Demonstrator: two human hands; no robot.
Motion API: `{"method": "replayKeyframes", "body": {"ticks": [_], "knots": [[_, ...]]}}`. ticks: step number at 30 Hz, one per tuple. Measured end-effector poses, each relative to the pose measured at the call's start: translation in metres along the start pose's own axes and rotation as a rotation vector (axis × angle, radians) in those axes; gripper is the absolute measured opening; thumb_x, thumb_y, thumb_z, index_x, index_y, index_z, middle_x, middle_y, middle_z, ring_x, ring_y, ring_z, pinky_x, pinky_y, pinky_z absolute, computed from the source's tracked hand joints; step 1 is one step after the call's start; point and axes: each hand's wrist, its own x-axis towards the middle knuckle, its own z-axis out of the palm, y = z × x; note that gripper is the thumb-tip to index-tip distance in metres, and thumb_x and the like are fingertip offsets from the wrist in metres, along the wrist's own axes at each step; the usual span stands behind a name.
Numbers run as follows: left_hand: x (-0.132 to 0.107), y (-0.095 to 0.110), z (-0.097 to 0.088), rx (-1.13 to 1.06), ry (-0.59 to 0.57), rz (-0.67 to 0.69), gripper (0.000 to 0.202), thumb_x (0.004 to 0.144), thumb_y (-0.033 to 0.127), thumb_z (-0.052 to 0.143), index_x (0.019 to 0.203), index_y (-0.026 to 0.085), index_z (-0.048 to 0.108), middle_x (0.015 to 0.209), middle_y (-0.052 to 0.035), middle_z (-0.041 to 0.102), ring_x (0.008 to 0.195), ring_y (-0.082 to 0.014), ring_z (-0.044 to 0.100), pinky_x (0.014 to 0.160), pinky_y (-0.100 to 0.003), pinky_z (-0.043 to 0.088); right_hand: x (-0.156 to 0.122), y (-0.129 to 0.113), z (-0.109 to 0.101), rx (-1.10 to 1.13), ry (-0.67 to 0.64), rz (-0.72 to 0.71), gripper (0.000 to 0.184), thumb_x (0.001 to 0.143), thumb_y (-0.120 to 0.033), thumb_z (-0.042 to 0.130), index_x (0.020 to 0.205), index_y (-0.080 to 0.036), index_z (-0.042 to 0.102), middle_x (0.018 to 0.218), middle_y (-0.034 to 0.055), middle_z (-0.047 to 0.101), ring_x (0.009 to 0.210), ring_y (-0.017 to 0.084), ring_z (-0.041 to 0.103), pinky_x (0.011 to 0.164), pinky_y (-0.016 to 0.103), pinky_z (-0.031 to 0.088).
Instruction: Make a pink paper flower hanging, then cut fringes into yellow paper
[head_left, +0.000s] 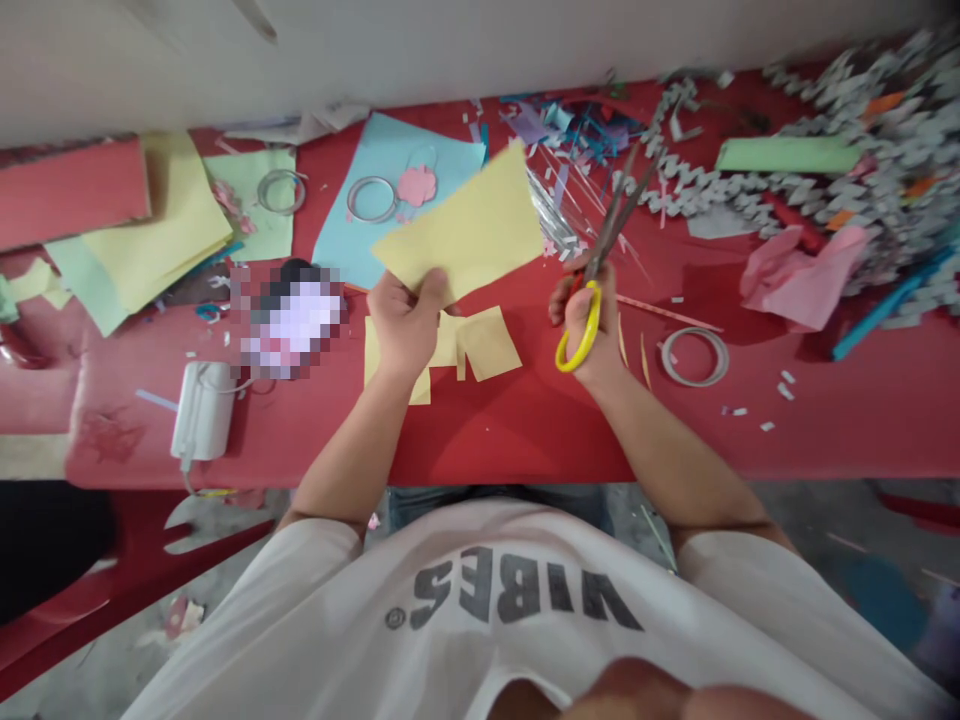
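My left hand (405, 320) is closed on the lower corner of a yellow paper sheet (469, 230), holding it up over the red table (525, 420). My right hand (589, 325) grips scissors (600, 270) by their yellow and red handles, with the blades pointing away and up to the right of the sheet. Cut yellow paper pieces (480, 345) lie on the table under and between my hands.
A light blue sheet (390, 160) with a metal ring (371, 198) and a pink cutout lies behind. Yellow and green sheets (150, 230) sit left, a white device (202, 410) near the front edge, another ring (694, 357) right, pink paper (802, 280) and grey paper chains (847, 160) far right.
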Motion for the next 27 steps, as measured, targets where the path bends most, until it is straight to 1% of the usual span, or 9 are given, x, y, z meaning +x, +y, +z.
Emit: {"method": "replayKeyframes", "body": {"ticks": [2,5,7,9,12,17,20,24,27], "knots": [[0.005,0.003,-0.006,-0.015,0.064,0.01,0.035,0.099,0.047,0.084,0.083,0.022,0.065,0.063,0.0033,0.065,0.048,-0.01,0.063,0.042,-0.022,0.045,-0.008,-0.003,0.003,0.055,-0.119,0.077,0.061,0.094,-0.091,0.064,0.119,-0.035,0.061,0.095,-0.0005,0.057,0.077,0.016,0.061,0.069,0.03,0.06],[0.01,0.007,-0.015,0.003,0.09,0.01,0.037,0.098,0.051,0.084,0.081,0.023,0.065,0.065,0.0027,0.065,0.048,-0.01,0.062,0.043,-0.024,0.049,-0.022,-0.009,0.005,0.05,-0.299,0.145,0.056,0.095,-0.085,0.072,0.121,-0.036,0.063,0.097,-0.0002,0.054,0.079,0.017,0.057,0.07,0.031,0.057],[0.012,0.009,-0.019,0.033,0.08,0.028,0.042,0.098,0.053,0.084,0.077,0.024,0.064,0.062,0.0032,0.062,0.046,-0.0105,0.06,0.042,-0.024,0.049,-0.029,-0.012,0.006,0.026,-0.376,0.151,0.053,0.097,-0.081,0.073,0.123,-0.037,0.062,0.098,0.0,0.054,0.079,0.017,0.054,0.068,0.033,0.053],[0.011,0.011,-0.021,0.055,0.029,0.039,0.045,0.098,0.055,0.085,0.075,0.023,0.064,0.06,0.0033,0.06,0.046,-0.0117,0.062,0.04,-0.025,0.048,-0.032,-0.015,0.006,0.022,-0.412,0.156,0.054,0.097,-0.082,0.071,0.125,-0.036,0.061,0.097,0.0002,0.054,0.077,0.018,0.052,0.066,0.034,0.049],[0.01,0.012,-0.022,0.055,-0.057,0.023,0.042,0.097,0.053,0.087,0.076,0.022,0.067,0.06,0.0025,0.062,0.046,-0.0126,0.065,0.038,-0.024,0.046,-0.032,-0.015,0.005,0.014,-0.374,0.153,0.058,0.095,-0.085,0.071,0.123,-0.035,0.062,0.095,0.0007,0.054,0.077,0.019,0.051,0.066,0.036,0.047],[0.008,0.012,-0.021,0.028,-0.117,0.005,0.031,0.098,0.039,0.086,0.077,0.02,0.072,0.061,0.0009,0.066,0.048,-0.0133,0.069,0.04,-0.023,0.047,-0.03,-0.012,0.004,0.001,-0.328,0.12,0.056,0.097,-0.084,0.069,0.123,-0.035,0.063,0.095,0.0014,0.055,0.077,0.019,0.05,0.066,0.036,0.044],[0.008,0.011,-0.02,0.03,-0.117,0.012,0.029,0.099,0.034,0.085,0.077,0.02,0.072,0.062,0.001,0.067,0.048,-0.0129,0.069,0.041,-0.022,0.048,-0.03,-0.013,0.004,0.004,-0.303,0.098,0.056,0.096,-0.084,0.07,0.12,-0.034,0.065,0.094,0.0006,0.055,0.077,0.019,0.051,0.068,0.037,0.044],[0.01,0.01,-0.022,0.057,-0.095,-0.001,0.028,0.097,0.033,0.085,0.076,0.021,0.072,0.064,0.0016,0.068,0.048,-0.0115,0.068,0.042,-0.022,0.052,-0.029,-0.022,0.005,-0.06,-0.296,0.151,0.055,0.095,-0.079,0.076,0.114,-0.029,0.067,0.081,-0.0023,0.054,0.069,0.016,0.051,0.064,0.035,0.042],[0.011,0.011,-0.023,0.069,-0.079,0.003,0.024,0.096,0.034,0.086,0.079,0.021,0.073,0.066,0.0016,0.069,0.047,-0.0112,0.067,0.042,-0.022,0.053,-0.028,-0.032,0.007,-0.102,-0.262,0.194,0.057,0.089,-0.079,0.082,0.104,-0.027,0.068,0.076,-0.0034,0.056,0.064,0.015,0.051,0.059,0.032,0.04]]}}
